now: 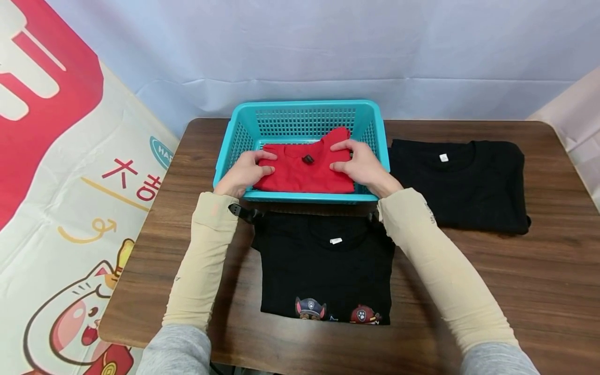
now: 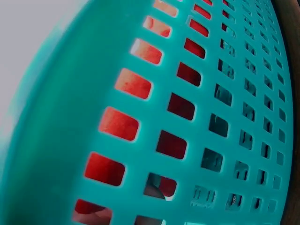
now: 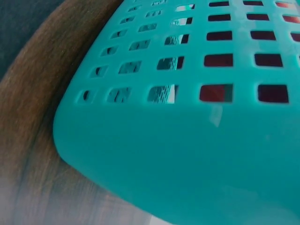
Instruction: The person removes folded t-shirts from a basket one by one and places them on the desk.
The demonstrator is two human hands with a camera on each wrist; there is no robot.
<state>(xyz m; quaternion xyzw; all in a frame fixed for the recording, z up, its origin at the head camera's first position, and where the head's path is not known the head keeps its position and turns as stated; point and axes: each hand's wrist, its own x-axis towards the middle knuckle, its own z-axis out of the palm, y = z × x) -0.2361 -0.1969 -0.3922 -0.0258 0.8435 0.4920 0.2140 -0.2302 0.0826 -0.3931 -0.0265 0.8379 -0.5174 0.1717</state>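
A red shirt (image 1: 304, 174), folded, lies in a turquoise plastic basket (image 1: 309, 197), with a small dark patch near its neckline. My left hand (image 1: 246, 167) reaches over the basket's left side, thumb and forefinger spread apart on the shirt's left part. On the shirt's right part, my right hand (image 1: 362, 164) rests with its thumb and forefinger likewise apart. Other fingers are hidden in the head view. Through the holes of the basket wall (image 2: 140, 112), the left wrist view shows red cloth and a bit of a finger. The right wrist view is filled mostly by the basket wall (image 3: 154, 140).
In front of the basket, between my forearms, a folded black shirt (image 1: 328, 271) with cartoon prints lies on the wooden table (image 1: 539, 291). A second folded black shirt (image 1: 459, 182) is right of the basket. A pale curtain (image 1: 309, 47) hangs behind; a printed banner (image 1: 70, 182) is at the left.
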